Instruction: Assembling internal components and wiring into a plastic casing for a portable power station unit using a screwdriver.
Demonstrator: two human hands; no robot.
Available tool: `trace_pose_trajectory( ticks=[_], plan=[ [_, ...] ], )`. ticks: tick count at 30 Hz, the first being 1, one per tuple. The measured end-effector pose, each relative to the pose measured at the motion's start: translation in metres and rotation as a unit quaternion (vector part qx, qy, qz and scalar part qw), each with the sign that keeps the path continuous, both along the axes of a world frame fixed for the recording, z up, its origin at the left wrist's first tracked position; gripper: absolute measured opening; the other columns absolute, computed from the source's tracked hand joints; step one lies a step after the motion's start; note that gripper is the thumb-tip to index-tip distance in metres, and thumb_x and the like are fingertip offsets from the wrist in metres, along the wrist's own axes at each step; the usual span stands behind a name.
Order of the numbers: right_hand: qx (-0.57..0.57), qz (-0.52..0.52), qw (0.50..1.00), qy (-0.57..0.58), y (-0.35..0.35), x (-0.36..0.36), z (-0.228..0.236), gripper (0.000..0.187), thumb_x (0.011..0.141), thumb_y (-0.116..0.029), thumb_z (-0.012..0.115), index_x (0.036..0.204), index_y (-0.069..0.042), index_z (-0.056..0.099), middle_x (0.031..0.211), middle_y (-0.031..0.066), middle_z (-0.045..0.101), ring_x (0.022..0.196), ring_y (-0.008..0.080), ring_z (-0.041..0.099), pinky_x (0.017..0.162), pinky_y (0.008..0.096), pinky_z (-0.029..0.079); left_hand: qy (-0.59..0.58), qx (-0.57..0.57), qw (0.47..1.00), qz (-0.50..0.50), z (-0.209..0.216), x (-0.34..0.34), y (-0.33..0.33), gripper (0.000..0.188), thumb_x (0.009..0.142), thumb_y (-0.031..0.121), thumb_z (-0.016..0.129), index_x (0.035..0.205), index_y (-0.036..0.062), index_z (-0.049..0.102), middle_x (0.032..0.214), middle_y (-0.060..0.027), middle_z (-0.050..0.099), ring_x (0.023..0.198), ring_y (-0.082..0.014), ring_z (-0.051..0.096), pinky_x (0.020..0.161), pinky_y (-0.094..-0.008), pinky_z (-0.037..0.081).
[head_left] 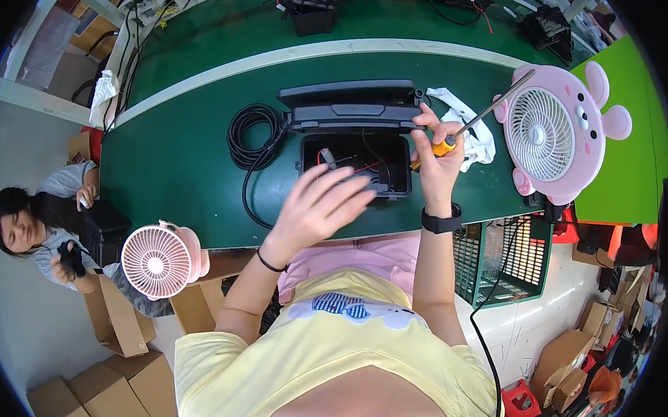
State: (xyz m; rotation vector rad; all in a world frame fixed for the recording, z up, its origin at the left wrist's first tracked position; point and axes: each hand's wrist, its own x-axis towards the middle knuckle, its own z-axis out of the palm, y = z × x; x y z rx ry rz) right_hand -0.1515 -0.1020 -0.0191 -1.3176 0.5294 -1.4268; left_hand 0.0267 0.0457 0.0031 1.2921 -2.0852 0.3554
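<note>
Fingers (438, 131) of the right hand (436, 161) are wrapping tight around the orange handle of a screwdriver (481, 118), its long metal shaft slanting toward the upper right of the frame, while the left hand (320, 208) is hovering with fingers loosely spread and holding nothing just over the lower left edge of the open black box (355, 160). That box is sitting at the centre of the frame on the green workbench (178, 155), its hinged lid (351, 104) standing back behind it; red and black wires are showing inside the hard, matt plastic shell, so the work seems to be partway, with the housing open and not yet closed up. A coiled black cable (253, 132) is lying to the left of the box, glossy and rubbery, and a crumpled white cloth (470, 132) is lying to its right. Further right a round pink fan (553, 133) with ears is standing; another pink fan (157, 260) is sitting at lower left, near a seated person (38, 227) and cardboard boxes (115, 348).
</note>
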Motion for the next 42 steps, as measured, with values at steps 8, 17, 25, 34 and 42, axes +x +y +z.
trace_pose_trajectory(
  ticks=[8, 17, 25, 34, 42],
  plan=[
    [0.008, 0.004, 1.0, -0.02, -0.001, 0.003, 0.0, 0.032, 0.088, 0.006, 0.069, 0.09, -0.011, 0.042, 0.109, 0.0136, 0.069, 0.132, 0.0321, 0.051, 0.083, 0.0251, 0.054, -0.011, 0.087, 0.991, 0.096, -0.036, 0.041, 0.017, 0.047, 0.073, 0.026, 0.08, 0.117, 0.0164, 0.068, 0.108, 0.0011, 0.065, 0.12, -0.0224, 0.056, 0.106, -0.0492, 0.039],
    [0.012, 0.007, 1.0, 0.011, 0.0, -0.001, 0.003, 0.031, 0.088, 0.009, 0.067, 0.089, -0.011, 0.043, 0.108, 0.0142, 0.07, 0.129, 0.0295, 0.054, 0.099, 0.0328, 0.048, 0.012, 0.114, 0.992, 0.051, -0.026, 0.041, 0.006, 0.051, 0.071, 0.016, 0.078, 0.12, 0.0158, 0.067, 0.084, -0.001, 0.057, 0.104, -0.017, 0.061, 0.109, -0.048, 0.038],
    [0.03, 0.007, 0.999, 0.027, 0.001, 0.003, 0.007, 0.028, 0.089, 0.007, 0.066, 0.09, -0.01, 0.043, 0.111, 0.0134, 0.069, 0.133, 0.0315, 0.051, 0.083, 0.0262, 0.054, 0.021, 0.164, 0.984, 0.061, -0.011, 0.018, 0.011, 0.045, 0.08, 0.003, 0.065, 0.124, 0.0113, 0.061, 0.118, -0.0092, 0.059, 0.096, -0.0227, 0.065, 0.112, -0.0482, 0.039],
    [0.001, -0.002, 0.986, 0.165, 0.005, -0.012, 0.024, 0.022, 0.091, 0.006, 0.062, 0.087, -0.007, 0.044, 0.106, 0.0142, 0.072, 0.13, 0.0322, 0.055, 0.098, 0.0346, 0.048, 0.062, 0.128, 0.988, 0.052, -0.021, 0.027, 0.006, 0.036, 0.079, 0.009, 0.075, 0.114, 0.0084, 0.064, 0.118, -0.0078, 0.063, 0.104, -0.0274, 0.064, 0.106, -0.0471, 0.045],
    [-0.005, -0.004, 0.98, 0.197, 0.013, -0.012, 0.006, 0.02, 0.093, 0.002, 0.062, 0.086, -0.006, 0.045, 0.11, 0.0145, 0.072, 0.13, 0.0309, 0.055, 0.099, 0.0353, 0.047, 0.325, -0.055, 0.933, 0.147, -0.068, 0.016, -0.003, 0.06, 0.07, 0.004, 0.089, 0.117, 0.0047, 0.052, 0.135, -0.014, 0.038, 0.122, -0.0322, 0.053, 0.09, -0.0401, 0.058]
  ],
)
